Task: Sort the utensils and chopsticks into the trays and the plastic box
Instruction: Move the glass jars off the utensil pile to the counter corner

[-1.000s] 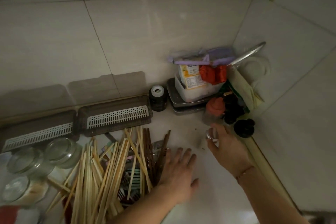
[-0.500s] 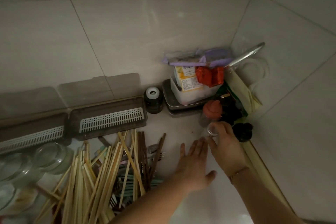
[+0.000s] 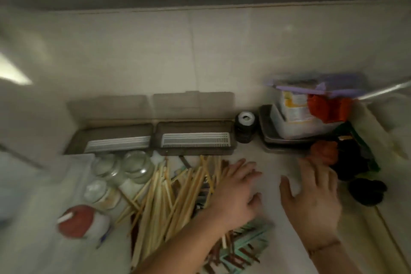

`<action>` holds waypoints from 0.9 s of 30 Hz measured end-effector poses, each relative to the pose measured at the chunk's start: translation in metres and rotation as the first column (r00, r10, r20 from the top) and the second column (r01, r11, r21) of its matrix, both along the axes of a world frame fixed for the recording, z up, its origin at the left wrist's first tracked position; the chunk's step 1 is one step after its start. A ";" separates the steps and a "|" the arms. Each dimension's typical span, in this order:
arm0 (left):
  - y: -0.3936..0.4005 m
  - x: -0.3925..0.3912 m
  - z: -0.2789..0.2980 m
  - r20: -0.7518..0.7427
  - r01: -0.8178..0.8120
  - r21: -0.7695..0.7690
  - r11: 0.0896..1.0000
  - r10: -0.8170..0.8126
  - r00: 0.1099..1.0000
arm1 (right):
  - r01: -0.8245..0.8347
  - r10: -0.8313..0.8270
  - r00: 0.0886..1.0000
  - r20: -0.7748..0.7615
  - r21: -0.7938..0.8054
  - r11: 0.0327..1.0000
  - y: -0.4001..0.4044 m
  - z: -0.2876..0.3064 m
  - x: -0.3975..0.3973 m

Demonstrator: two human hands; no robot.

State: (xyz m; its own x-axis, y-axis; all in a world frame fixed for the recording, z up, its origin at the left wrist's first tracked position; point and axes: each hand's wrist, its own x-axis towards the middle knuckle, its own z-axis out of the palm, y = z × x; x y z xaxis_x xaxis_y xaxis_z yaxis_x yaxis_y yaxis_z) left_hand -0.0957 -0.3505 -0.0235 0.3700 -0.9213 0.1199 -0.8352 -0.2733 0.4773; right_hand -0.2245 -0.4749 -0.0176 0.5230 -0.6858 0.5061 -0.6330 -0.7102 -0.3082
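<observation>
A heap of pale wooden chopsticks [image 3: 164,198] lies on the white counter, with darker chopsticks and teal-handled utensils [image 3: 246,242] underneath. My left hand [image 3: 235,193] rests flat on the right side of the heap, fingers straight. My right hand [image 3: 313,196] hovers open over bare counter to the right, fingers spread and holding nothing. Two grey trays with white slotted inserts stand against the wall, their lids up: the left tray [image 3: 115,140] and the right tray [image 3: 195,140]. The view is motion-blurred.
Three glass jars [image 3: 124,167] stand left of the heap, with a red-lidded jar [image 3: 77,220] nearer me. A dark bottle [image 3: 244,127] sits right of the trays. Stacked containers [image 3: 298,122], an orange-capped bottle [image 3: 324,151] and dark items [image 3: 367,189] crowd the right corner.
My right hand has let go of the small shiny jar near the corner and pulled back open. My left hand has moved onto the chopstick heap. The camera swung left.
</observation>
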 end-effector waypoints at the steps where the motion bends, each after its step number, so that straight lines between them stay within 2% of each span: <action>1: 0.022 0.016 0.009 0.029 -0.062 -0.019 0.998 0.063 0.998 | -0.086 0.085 0.996 0.040 0.018 0.996 0.014 0.004 0.017; 3: 0.068 0.043 0.025 0.068 -0.183 -0.070 0.981 0.188 0.980 | -0.278 0.270 0.958 0.093 0.085 0.957 0.047 0.010 0.054; 5: 0.116 0.064 0.039 0.087 -0.302 -0.125 0.945 0.314 0.945 | -0.457 0.451 0.889 0.078 0.138 0.879 0.086 0.015 0.088; 8: 0.182 0.085 0.049 0.156 -0.441 -0.201 0.875 0.473 0.867 | -0.686 0.697 0.716 0.039 0.219 0.693 0.146 0.021 0.127; 11: 0.237 0.096 0.048 0.182 -0.529 -0.328 0.783 0.602 0.777 | -0.776 0.828 0.560 -0.026 0.336 0.535 0.199 0.024 0.155; 14: 0.279 0.101 0.039 0.141 -0.678 -0.322 0.661 0.742 0.656 | -0.791 0.896 0.444 -0.027 0.457 0.406 0.244 0.016 0.175; 16: 0.298 0.102 0.033 0.149 -0.765 -0.227 0.602 0.798 0.584 | -0.766 0.901 0.433 -0.023 0.517 0.381 0.270 0.008 0.184; 18: 0.310 0.104 0.027 0.160 -0.797 -0.113 0.593 0.802 0.575 | -0.748 0.882 0.470 0.024 0.541 0.384 0.289 -0.002 0.191; 22: 0.322 0.108 0.017 0.149 -0.753 0.020 0.658 0.743 0.653 | -0.723 0.861 0.507 0.037 0.563 0.401 0.308 -0.020 0.198; 27: 0.334 0.111 0.010 0.124 -0.696 0.030 0.718 0.688 0.715 | -0.687 0.813 0.577 0.079 0.585 0.431 0.320 -0.035 0.201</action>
State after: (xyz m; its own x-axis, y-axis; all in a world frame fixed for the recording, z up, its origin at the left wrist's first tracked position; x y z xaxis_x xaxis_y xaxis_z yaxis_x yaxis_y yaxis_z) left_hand 0.0149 -0.0169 -0.0133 0.8972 -0.4199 0.1372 -0.4400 -0.8222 0.3612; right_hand -0.0231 -0.1554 -0.0526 0.9965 -0.0681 0.0487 -0.0129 -0.7000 -0.7140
